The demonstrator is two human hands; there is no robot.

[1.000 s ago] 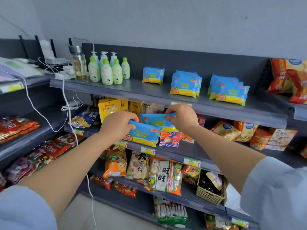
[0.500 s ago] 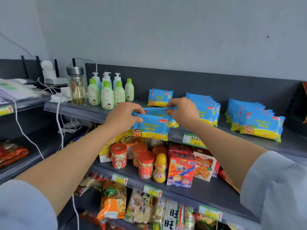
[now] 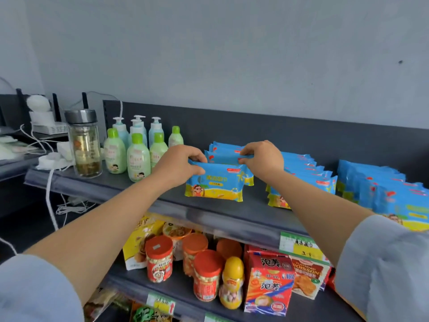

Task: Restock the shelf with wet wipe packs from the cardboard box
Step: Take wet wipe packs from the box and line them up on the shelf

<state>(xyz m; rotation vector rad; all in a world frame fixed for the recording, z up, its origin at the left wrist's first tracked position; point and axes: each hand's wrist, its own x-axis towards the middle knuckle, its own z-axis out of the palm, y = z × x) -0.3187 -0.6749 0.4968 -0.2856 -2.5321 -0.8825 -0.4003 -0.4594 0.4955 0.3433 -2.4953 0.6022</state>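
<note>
Two blue and yellow wet wipe packs stand upright on the top shelf (image 3: pixel 162 201), one behind the other. My left hand (image 3: pixel 180 165) grips the top left corner of the front pack (image 3: pixel 216 184). My right hand (image 3: pixel 263 158) pinches the top edge of the pack (image 3: pixel 222 156) just behind it. A third pack (image 3: pixel 222 146) stands further back. To the right are two rows of the same packs, one (image 3: pixel 306 173) near my right forearm and one (image 3: pixel 383 194) at the far right. The cardboard box is out of view.
Green-capped lotion bottles (image 3: pixel 137 156) and a glass flask (image 3: pixel 84 144) stand left of the packs on the shelf. White cables (image 3: pixel 50 198) hang off its left end. Red-lidded jars (image 3: pixel 160 261) and snack boxes (image 3: pixel 269 284) fill the shelf below.
Both hands rose from in front of the lower shelf to the top shelf with the two packs. The packs now rest upright on the shelf surface in front of the single pack.
</note>
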